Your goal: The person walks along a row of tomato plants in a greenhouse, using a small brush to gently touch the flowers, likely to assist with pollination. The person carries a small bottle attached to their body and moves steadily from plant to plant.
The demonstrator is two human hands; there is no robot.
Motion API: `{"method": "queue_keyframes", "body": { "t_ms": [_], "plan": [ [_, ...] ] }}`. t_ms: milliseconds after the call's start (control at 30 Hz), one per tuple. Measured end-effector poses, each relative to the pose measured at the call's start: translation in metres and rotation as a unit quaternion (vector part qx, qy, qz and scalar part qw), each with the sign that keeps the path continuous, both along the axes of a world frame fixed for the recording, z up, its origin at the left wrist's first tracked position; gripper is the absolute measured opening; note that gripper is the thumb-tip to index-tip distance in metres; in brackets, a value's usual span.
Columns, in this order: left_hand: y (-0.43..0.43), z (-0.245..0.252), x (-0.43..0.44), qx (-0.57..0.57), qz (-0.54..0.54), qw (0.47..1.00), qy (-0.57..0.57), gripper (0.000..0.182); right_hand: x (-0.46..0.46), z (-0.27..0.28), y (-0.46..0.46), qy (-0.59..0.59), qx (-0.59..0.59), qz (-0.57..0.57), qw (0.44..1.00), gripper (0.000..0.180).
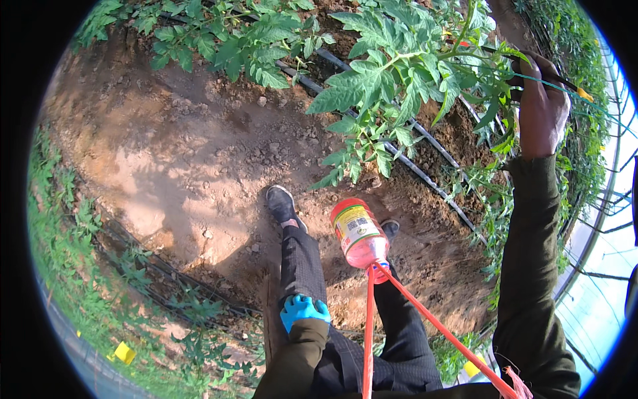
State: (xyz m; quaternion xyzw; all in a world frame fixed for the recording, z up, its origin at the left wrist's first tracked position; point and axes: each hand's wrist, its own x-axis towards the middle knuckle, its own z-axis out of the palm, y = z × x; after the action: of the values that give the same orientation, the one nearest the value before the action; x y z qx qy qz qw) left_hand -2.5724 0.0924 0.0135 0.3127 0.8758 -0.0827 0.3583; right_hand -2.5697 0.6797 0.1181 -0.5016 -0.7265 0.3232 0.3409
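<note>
At the upper right, my bare right hand [543, 104] is raised beside a leafy tomato plant [379, 75]. Its fingers close around a thin dark stick [565, 81] with a yellow piece near one end; leaves partly hide the other side, near a small red bit. A green twine [608, 117] runs past the same fingers. My left hand [304, 311], in a blue glove, rests on my dark trouser leg, its palm side hidden. Between my legs hangs a clear plastic bottle [360, 232] with a printed label and reddish contents, slung by a red plastic cord [428, 316].
Black drip hoses [433, 184] run along the soil under the plants. Bare, lumpy ground [199, 149] spreads around my shoes. Another plant row [89, 269] borders the left, with a yellow card [124, 353]. Curved greenhouse framing [615, 184] stands at the right.
</note>
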Motion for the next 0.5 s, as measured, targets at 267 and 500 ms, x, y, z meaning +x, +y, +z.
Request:
{"method": "queue_keyframes", "body": {
  "t_ms": [267,500],
  "plan": [
    [0.004,0.005,-0.007,-0.014,0.025,1.000,-0.005,0.035,0.037,0.060,-0.037,-0.028,0.085,-0.112,0.990,0.026],
    [0.015,0.013,-0.032,-0.003,0.088,0.996,-0.001,0.035,0.102,0.107,-0.171,0.011,0.048,-0.119,0.992,0.024]
  ]
}}
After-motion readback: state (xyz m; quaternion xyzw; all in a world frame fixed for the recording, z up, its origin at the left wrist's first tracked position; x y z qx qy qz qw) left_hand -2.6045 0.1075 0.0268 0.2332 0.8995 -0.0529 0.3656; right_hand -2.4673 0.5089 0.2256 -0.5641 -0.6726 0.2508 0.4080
